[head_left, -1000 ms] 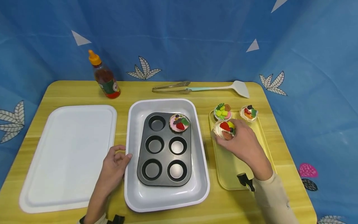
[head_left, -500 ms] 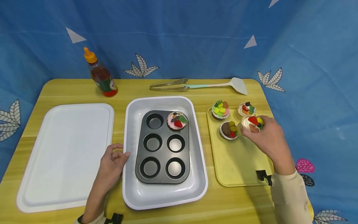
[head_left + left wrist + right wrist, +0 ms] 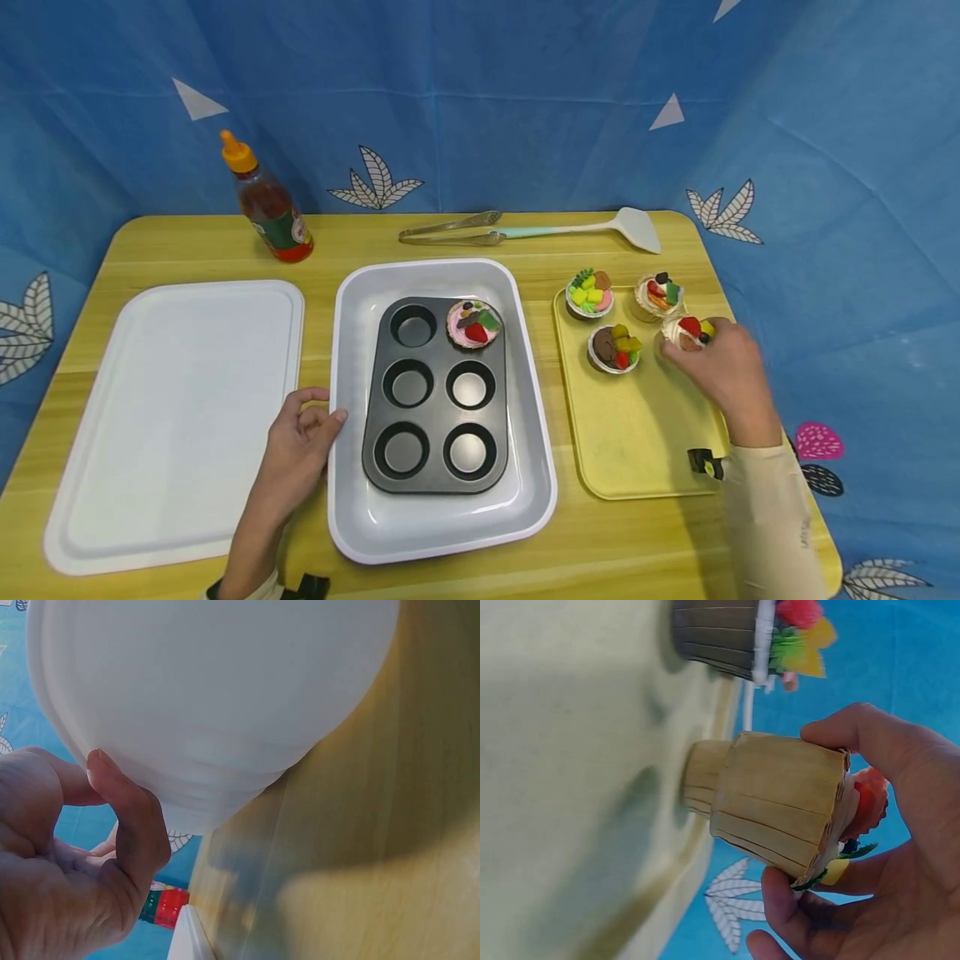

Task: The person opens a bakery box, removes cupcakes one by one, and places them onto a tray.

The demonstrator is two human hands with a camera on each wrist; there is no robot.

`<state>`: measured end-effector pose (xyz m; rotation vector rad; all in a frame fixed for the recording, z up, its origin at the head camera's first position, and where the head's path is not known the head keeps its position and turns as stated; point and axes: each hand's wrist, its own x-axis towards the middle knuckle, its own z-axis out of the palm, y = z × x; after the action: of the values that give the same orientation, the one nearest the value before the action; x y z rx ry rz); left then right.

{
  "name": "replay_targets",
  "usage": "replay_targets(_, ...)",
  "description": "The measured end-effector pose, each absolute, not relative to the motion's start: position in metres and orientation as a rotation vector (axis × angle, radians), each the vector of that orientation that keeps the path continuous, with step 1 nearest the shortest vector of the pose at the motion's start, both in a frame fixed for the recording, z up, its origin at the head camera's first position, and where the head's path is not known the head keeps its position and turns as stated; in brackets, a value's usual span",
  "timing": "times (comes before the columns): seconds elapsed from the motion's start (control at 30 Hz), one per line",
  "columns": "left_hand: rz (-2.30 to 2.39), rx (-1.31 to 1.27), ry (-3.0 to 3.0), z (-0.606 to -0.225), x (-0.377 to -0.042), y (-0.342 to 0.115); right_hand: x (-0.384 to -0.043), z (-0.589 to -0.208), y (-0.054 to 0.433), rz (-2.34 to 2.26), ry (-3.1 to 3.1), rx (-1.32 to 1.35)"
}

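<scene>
My right hand (image 3: 723,367) grips a cupcake (image 3: 776,799) in a tan wrapper by its upper edge, topped with white cream, a strawberry and yellow fruit. It is low over the right side of the yellow tray (image 3: 637,475). Beside it on that tray sit a chocolate cupcake (image 3: 603,348), one with green and yellow topping (image 3: 587,293), and another white-cream cupcake (image 3: 651,293). My left hand (image 3: 296,450) pinches the left rim of a deep white tray (image 3: 442,542) between thumb and fingers. Inside it lies a dark muffin tin (image 3: 437,417) with a pink cupcake (image 3: 474,323) in its back-right cup.
A white lidlike board (image 3: 180,417) lies at the left. Behind stands a sauce bottle (image 3: 277,212) with an orange cap. Metal tongs (image 3: 450,232) and a white spatula (image 3: 637,229) lie along the table's back edge, before a blue curtain (image 3: 510,108).
My right hand has carried the white-cream cupcake rightward from beside the green-topped one, then slightly lower, uncovering the chocolate cupcake. My left hand stays on the white tray's rim.
</scene>
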<state>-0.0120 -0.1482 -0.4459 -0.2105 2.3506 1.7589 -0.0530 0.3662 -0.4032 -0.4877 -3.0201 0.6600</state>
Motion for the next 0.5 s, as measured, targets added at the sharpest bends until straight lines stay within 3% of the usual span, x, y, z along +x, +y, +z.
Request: replay_targets(0.5, 1.743, -0.223, 2.349, -0.445, -0.012, -0.148, -0.058, -0.431, 0.368, 0.651, -3.13, -0.564)
